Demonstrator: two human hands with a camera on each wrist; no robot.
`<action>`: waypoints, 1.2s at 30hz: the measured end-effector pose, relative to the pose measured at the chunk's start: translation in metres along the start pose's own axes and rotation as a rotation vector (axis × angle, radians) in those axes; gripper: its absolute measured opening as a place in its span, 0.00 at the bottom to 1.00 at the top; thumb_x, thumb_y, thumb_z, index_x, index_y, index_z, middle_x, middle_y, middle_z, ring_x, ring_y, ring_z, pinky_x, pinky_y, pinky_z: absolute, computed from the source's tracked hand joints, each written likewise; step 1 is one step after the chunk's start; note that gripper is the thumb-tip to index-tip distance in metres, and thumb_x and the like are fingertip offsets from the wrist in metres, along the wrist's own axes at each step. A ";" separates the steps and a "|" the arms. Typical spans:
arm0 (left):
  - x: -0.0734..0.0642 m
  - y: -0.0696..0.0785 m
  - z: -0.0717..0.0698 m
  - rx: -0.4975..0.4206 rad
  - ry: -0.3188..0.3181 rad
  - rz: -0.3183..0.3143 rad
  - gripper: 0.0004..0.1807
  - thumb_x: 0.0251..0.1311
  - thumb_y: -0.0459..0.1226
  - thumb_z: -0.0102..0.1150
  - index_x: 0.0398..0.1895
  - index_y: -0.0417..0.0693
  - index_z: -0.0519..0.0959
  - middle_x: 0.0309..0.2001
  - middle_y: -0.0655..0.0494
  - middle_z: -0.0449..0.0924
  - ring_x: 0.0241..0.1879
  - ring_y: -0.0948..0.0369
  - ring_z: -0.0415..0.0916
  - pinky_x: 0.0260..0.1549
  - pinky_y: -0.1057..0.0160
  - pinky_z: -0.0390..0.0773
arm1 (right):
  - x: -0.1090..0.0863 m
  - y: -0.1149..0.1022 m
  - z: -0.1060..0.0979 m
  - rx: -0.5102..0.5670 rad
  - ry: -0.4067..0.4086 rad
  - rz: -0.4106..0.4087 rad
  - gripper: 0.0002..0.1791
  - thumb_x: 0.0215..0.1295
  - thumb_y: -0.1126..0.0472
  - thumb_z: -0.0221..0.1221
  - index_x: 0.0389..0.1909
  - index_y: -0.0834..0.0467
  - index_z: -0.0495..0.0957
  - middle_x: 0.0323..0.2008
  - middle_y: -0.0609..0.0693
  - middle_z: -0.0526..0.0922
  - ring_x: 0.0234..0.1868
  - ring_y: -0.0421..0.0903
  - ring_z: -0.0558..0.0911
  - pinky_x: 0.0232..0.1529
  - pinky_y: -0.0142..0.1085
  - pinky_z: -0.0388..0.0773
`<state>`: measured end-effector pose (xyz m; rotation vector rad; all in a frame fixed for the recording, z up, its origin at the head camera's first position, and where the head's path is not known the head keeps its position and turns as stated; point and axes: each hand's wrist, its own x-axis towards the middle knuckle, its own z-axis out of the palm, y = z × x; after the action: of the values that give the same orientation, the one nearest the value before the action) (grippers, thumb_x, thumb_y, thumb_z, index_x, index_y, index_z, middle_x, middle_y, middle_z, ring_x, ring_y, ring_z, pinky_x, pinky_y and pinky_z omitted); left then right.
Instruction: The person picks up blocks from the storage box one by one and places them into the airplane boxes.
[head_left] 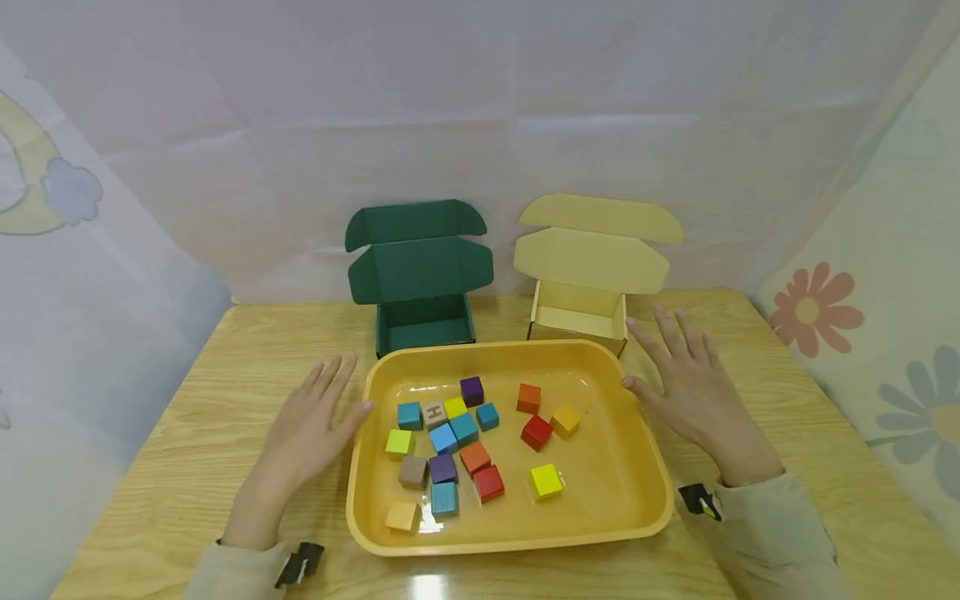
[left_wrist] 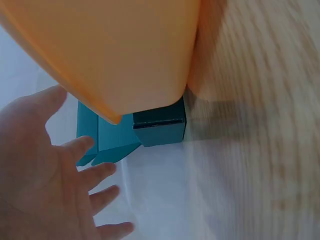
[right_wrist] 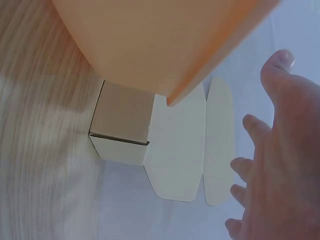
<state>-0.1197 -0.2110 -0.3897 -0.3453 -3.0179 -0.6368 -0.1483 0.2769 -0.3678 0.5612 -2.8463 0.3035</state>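
A yellow tray holds several small wooden cubes in many colours, most of them clustered in its left half. Beside the tray's left rim is my left hand, fingers spread and holding nothing; its thumb is close to the rim. On the opposite side my right hand is likewise spread and holds nothing, its thumb by the right rim. Among the cubes are a purple cube, a bright yellow cube, a dark red cube and a wooden cube marked H.
Behind the tray stand a dark green cardboard box on the left and a pale yellow cardboard box on the right, both with lids raised. The wooden table meets a light cloth backdrop at the back.
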 end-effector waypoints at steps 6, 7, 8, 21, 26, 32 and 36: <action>0.000 -0.002 0.005 -0.358 -0.124 -0.015 0.41 0.73 0.56 0.46 0.80 0.51 0.44 0.78 0.44 0.44 0.75 0.41 0.42 0.67 0.33 0.50 | 0.001 0.000 0.000 0.049 0.010 -0.041 0.42 0.73 0.40 0.51 0.80 0.48 0.45 0.79 0.59 0.36 0.77 0.64 0.38 0.70 0.66 0.36; 0.000 -0.003 0.007 -0.406 -0.144 -0.011 0.41 0.74 0.56 0.46 0.80 0.50 0.44 0.78 0.44 0.44 0.75 0.40 0.42 0.67 0.33 0.50 | 0.001 0.000 0.000 0.062 0.005 -0.043 0.42 0.73 0.40 0.52 0.80 0.48 0.45 0.79 0.58 0.36 0.77 0.64 0.38 0.70 0.66 0.36; 0.001 -0.004 0.008 -0.455 -0.160 -0.009 0.41 0.74 0.55 0.46 0.80 0.51 0.43 0.78 0.44 0.44 0.75 0.40 0.42 0.66 0.33 0.51 | 0.001 -0.001 0.000 0.071 0.001 -0.044 0.42 0.73 0.41 0.52 0.80 0.48 0.45 0.79 0.57 0.35 0.77 0.64 0.39 0.70 0.66 0.36; 0.009 -0.014 0.015 -0.739 -0.269 0.015 0.37 0.76 0.44 0.48 0.79 0.50 0.43 0.69 0.32 0.60 0.66 0.37 0.62 0.61 0.38 0.67 | 0.009 -0.013 -0.001 0.106 0.013 -0.162 0.42 0.68 0.50 0.62 0.78 0.47 0.53 0.75 0.61 0.56 0.70 0.66 0.61 0.67 0.64 0.53; 0.017 -0.021 0.015 -0.789 -0.304 0.004 0.38 0.75 0.41 0.50 0.79 0.43 0.45 0.71 0.31 0.56 0.69 0.34 0.55 0.64 0.36 0.62 | 0.013 -0.017 -0.006 0.055 -0.009 -0.210 0.41 0.66 0.49 0.64 0.76 0.46 0.57 0.72 0.61 0.62 0.67 0.66 0.66 0.64 0.64 0.59; 0.021 -0.030 0.019 -0.816 -0.310 -0.014 0.38 0.73 0.42 0.53 0.78 0.42 0.48 0.73 0.34 0.55 0.70 0.35 0.54 0.64 0.38 0.63 | 0.020 -0.024 -0.016 -0.001 -0.015 -0.340 0.38 0.64 0.47 0.65 0.72 0.50 0.65 0.65 0.60 0.72 0.63 0.62 0.72 0.62 0.62 0.63; 0.023 -0.032 0.023 -0.845 -0.288 0.018 0.37 0.72 0.40 0.54 0.77 0.40 0.50 0.73 0.35 0.54 0.70 0.35 0.54 0.63 0.37 0.63 | 0.025 -0.033 -0.020 -0.057 -0.050 -0.408 0.33 0.63 0.44 0.65 0.65 0.55 0.73 0.61 0.57 0.76 0.59 0.59 0.75 0.61 0.59 0.66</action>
<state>-0.1487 -0.2256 -0.4213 -0.5101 -2.7922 -1.9912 -0.1548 0.2435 -0.3366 1.1242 -2.6882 0.1366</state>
